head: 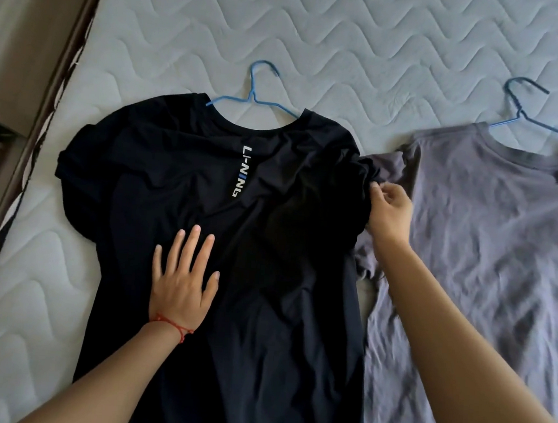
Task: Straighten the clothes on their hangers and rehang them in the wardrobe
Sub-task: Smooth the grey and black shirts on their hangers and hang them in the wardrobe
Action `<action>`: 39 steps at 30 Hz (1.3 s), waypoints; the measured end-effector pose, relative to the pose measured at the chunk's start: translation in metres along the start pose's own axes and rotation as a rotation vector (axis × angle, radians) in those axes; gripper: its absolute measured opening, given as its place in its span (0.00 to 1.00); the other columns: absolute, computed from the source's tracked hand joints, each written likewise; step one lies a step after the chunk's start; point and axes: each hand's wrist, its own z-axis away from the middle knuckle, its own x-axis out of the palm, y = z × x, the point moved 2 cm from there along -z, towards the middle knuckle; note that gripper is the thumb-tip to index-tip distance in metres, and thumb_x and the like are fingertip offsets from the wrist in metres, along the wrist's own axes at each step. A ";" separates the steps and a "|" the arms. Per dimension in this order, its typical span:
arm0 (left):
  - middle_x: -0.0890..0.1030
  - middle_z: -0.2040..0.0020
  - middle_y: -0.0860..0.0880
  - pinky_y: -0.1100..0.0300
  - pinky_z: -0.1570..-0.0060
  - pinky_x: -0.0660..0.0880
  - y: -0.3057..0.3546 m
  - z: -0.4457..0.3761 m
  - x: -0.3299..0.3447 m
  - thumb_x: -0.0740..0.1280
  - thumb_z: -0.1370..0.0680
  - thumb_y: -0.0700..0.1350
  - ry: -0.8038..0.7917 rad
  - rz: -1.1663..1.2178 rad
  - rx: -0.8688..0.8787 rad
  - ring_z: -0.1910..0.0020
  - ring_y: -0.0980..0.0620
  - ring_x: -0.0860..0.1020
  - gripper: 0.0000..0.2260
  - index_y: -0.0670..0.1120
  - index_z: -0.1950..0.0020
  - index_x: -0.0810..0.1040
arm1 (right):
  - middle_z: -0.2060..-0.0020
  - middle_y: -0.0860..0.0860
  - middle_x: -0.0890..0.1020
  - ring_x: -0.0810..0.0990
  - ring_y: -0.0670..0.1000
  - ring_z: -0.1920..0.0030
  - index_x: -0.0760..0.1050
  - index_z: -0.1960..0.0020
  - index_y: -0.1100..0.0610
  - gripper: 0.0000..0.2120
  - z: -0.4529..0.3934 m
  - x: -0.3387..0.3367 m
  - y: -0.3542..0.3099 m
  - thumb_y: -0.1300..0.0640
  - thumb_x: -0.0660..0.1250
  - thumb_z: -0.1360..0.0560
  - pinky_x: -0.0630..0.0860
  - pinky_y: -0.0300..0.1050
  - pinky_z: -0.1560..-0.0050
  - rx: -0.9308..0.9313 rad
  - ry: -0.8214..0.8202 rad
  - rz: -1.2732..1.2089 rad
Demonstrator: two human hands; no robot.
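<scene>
— Shirts on the bed, two of them: why do they lie flat like this?

— I think it makes the straightening easier. The black shirt (207, 180) lies on the mattress (348, 51) with its blue hanger (255, 100) inside the neck, hook pointing away. The grey shirt (488, 226) lies just beside it on its own hanger (522, 112); their sleeves overlap a little.

— And the left hand (183, 284)?

— It rests flat on the black shirt's chest, fingers (192, 245) spread wide, holding nothing. It seems to pin the cloth so it does not slide.

— The right hand (390, 212)?

— It is at the bunched black sleeve. Thumb and forefinger are nearly together on the sleeve edge, a light pinch, the other fingers curled loosely. Probably it will pull the sleeve outward to flatten it.

— Is the wardrobe in view?

— No. Both shirts are not yet hung.
</scene>
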 end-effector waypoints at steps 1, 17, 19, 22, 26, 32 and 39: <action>0.62 0.26 0.44 0.37 0.33 0.59 0.000 0.000 0.000 0.51 0.24 0.55 -0.001 0.002 -0.001 0.27 0.43 0.61 0.27 0.48 0.27 0.58 | 0.64 0.50 0.74 0.71 0.42 0.67 0.71 0.58 0.55 0.05 0.000 -0.007 -0.003 0.57 0.63 0.24 0.68 0.27 0.68 -0.034 0.064 0.022; 0.62 0.26 0.44 0.36 0.33 0.59 0.002 0.000 -0.002 0.51 0.24 0.55 0.012 0.000 0.003 0.28 0.42 0.61 0.27 0.47 0.27 0.59 | 0.49 0.50 0.74 0.73 0.48 0.47 0.69 0.37 0.58 0.24 -0.004 -0.072 0.020 0.47 0.68 0.28 0.69 0.41 0.47 0.286 0.224 -0.028; 0.62 0.26 0.44 0.36 0.33 0.59 0.002 0.000 -0.002 0.51 0.24 0.55 0.017 0.000 0.003 0.28 0.42 0.61 0.27 0.47 0.27 0.59 | 0.60 0.51 0.75 0.76 0.51 0.54 0.73 0.56 0.59 0.13 -0.009 -0.071 0.018 0.50 0.71 0.30 0.72 0.43 0.52 0.362 0.184 -0.036; 0.62 0.26 0.44 0.36 0.33 0.59 0.002 0.000 -0.002 0.51 0.24 0.55 0.017 0.005 0.004 0.28 0.41 0.62 0.27 0.47 0.27 0.59 | 0.67 0.53 0.75 0.76 0.51 0.66 0.69 0.68 0.58 0.14 -0.008 -0.070 0.011 0.57 0.72 0.31 0.74 0.43 0.62 0.387 0.094 -0.028; 0.62 0.26 0.43 0.36 0.33 0.59 0.003 0.000 -0.002 0.51 0.25 0.54 0.017 0.011 0.003 0.28 0.41 0.62 0.27 0.47 0.27 0.60 | 0.70 0.49 0.73 0.73 0.45 0.69 0.69 0.68 0.54 0.10 -0.004 -0.087 0.002 0.63 0.67 0.31 0.70 0.36 0.68 0.155 0.191 -0.194; 0.63 0.26 0.43 0.36 0.33 0.59 0.003 0.000 -0.003 0.51 0.25 0.54 0.012 0.006 0.001 0.28 0.41 0.62 0.27 0.47 0.27 0.60 | 0.42 0.61 0.74 0.74 0.60 0.41 0.68 0.40 0.59 0.18 0.017 -0.112 0.048 0.67 0.61 0.30 0.71 0.52 0.42 0.340 0.340 0.310; 0.62 0.26 0.44 0.37 0.33 0.58 0.002 0.000 -0.002 0.51 0.24 0.55 0.022 0.009 0.001 0.28 0.41 0.62 0.27 0.47 0.27 0.60 | 0.35 0.59 0.70 0.68 0.59 0.34 0.69 0.34 0.59 0.19 0.000 -0.067 0.020 0.53 0.61 0.23 0.62 0.53 0.34 -0.225 0.125 0.711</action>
